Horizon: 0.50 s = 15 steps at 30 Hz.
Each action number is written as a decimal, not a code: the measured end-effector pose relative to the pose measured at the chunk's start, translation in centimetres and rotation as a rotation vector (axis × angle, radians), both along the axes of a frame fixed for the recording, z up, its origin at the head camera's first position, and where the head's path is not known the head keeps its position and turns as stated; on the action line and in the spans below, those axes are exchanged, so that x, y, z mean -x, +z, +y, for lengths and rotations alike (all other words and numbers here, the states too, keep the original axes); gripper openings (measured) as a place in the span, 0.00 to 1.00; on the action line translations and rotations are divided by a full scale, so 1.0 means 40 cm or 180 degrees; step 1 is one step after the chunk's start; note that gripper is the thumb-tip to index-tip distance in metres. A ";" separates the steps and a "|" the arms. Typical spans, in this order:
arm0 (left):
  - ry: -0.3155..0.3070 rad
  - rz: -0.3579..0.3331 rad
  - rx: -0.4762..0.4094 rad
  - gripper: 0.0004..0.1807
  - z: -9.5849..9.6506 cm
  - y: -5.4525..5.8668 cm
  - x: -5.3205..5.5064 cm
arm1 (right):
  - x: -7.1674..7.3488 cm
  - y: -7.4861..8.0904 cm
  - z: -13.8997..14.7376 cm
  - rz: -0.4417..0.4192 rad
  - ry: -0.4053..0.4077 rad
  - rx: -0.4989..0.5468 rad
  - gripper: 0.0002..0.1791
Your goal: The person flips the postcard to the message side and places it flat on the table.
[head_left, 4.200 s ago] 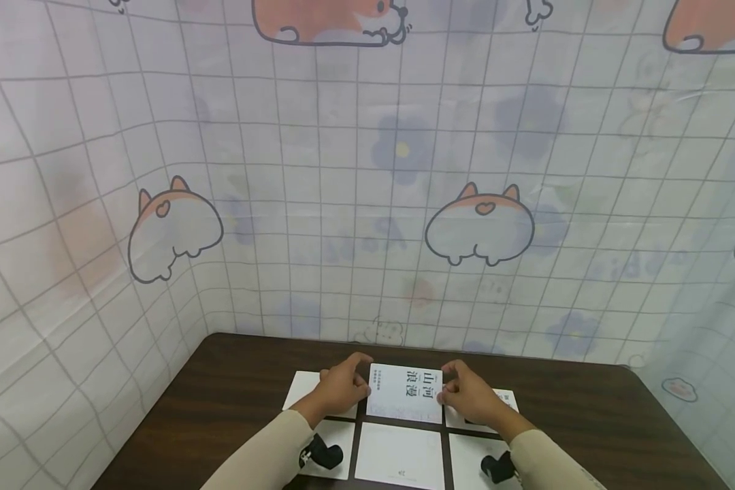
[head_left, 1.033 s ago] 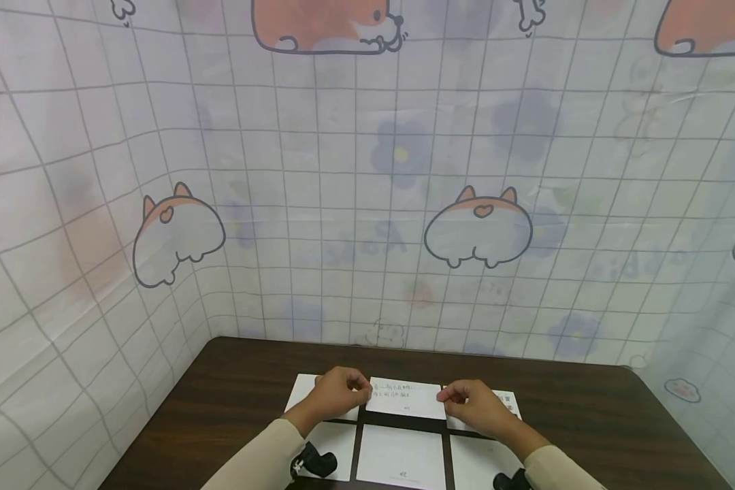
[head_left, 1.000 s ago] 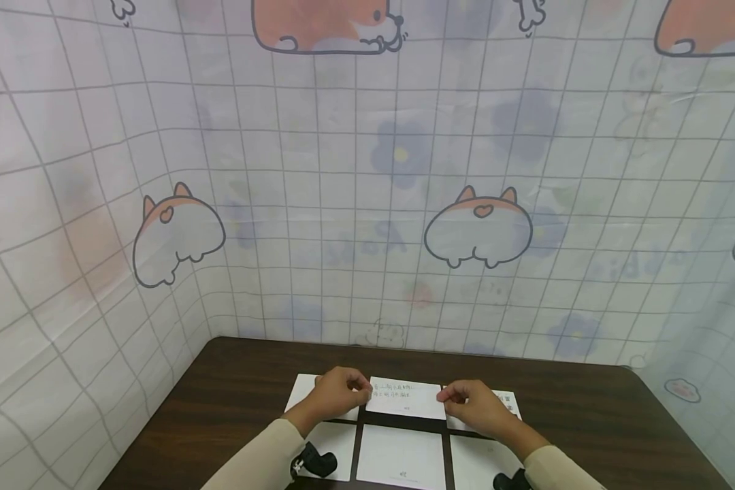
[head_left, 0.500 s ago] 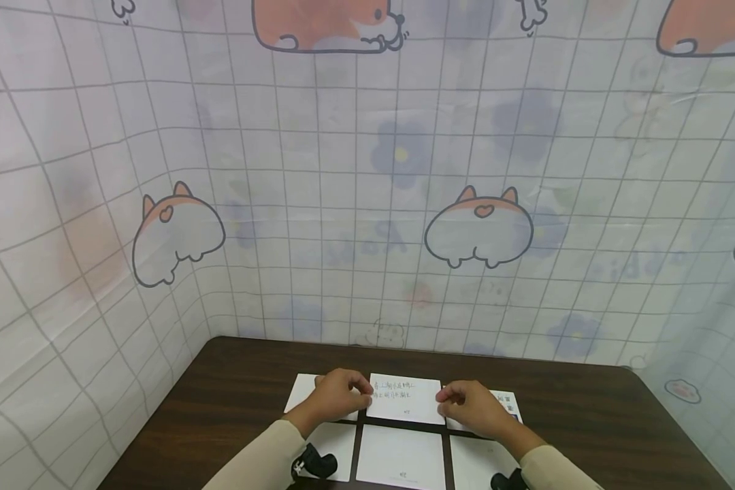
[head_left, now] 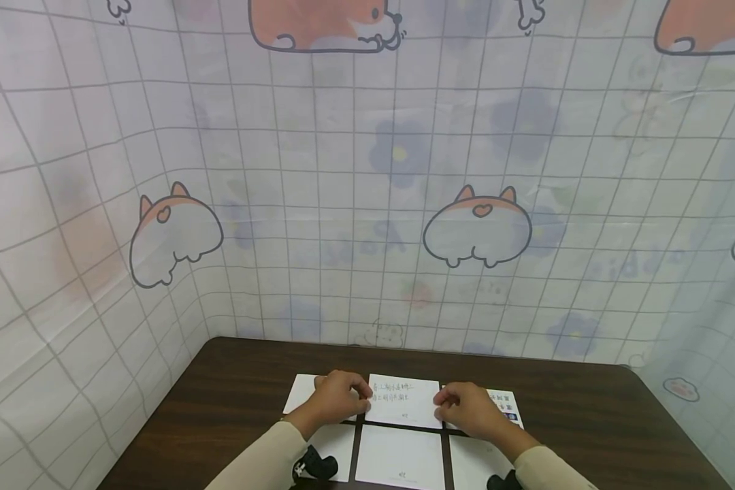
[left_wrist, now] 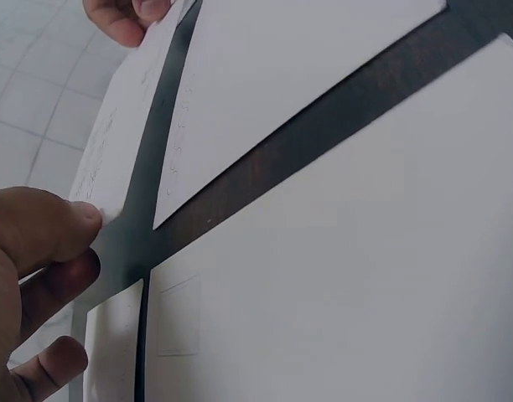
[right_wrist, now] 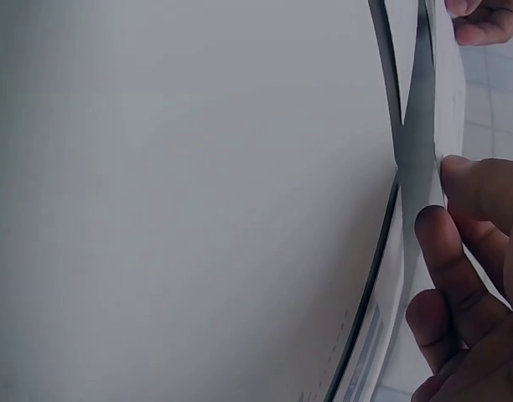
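Note:
A white card (head_left: pixel 404 403) with lines of handwriting lies at the middle of the back row, low over the dark table. My left hand (head_left: pixel 338 398) pinches its left edge, thumb on top as the left wrist view shows. At the opposite edge, my right hand (head_left: pixel 470 410) holds the card between thumb and fingers. Partly behind the left hand is a white back-left card (head_left: pixel 300 391). Beyond the right hand shows a back-right card (head_left: pixel 505 403) with dark print and a small blue patch.
Three white cards form the front row: front-left card (head_left: pixel 338 441), front-middle card (head_left: pixel 399 454) and front-right card (head_left: pixel 473 454). Narrow strips of brown table (head_left: pixel 588 435) separate the cards. A patterned curtain (head_left: pixel 355 286) hangs behind the table. Black wrist cameras (head_left: pixel 318 465) cover parts of the front cards.
Earlier the middle back card was raised with large printed characters facing me. It now shows its handwritten side and has been lowered flatter. Both hands stay at its sides.

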<state>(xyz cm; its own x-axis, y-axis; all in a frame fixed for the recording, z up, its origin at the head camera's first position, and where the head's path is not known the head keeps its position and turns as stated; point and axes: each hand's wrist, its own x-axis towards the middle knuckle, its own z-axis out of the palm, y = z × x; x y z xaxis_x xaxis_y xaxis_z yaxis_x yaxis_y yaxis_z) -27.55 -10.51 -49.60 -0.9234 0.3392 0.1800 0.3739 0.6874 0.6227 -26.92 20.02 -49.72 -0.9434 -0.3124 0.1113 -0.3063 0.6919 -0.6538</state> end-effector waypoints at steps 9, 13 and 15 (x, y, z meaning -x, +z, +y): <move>0.0019 0.0186 0.0227 0.07 0.001 -0.012 0.000 | -0.004 0.002 -0.013 0.0212 -0.0012 -0.0275 0.09; 0.0000 0.0225 0.0310 0.07 0.003 -0.009 -0.003 | -0.007 0.005 -0.015 0.0221 -0.0017 -0.0347 0.09; 0.0008 0.0227 0.0346 0.07 0.005 -0.010 -0.003 | -0.008 0.005 -0.016 0.0227 -0.0014 -0.0360 0.09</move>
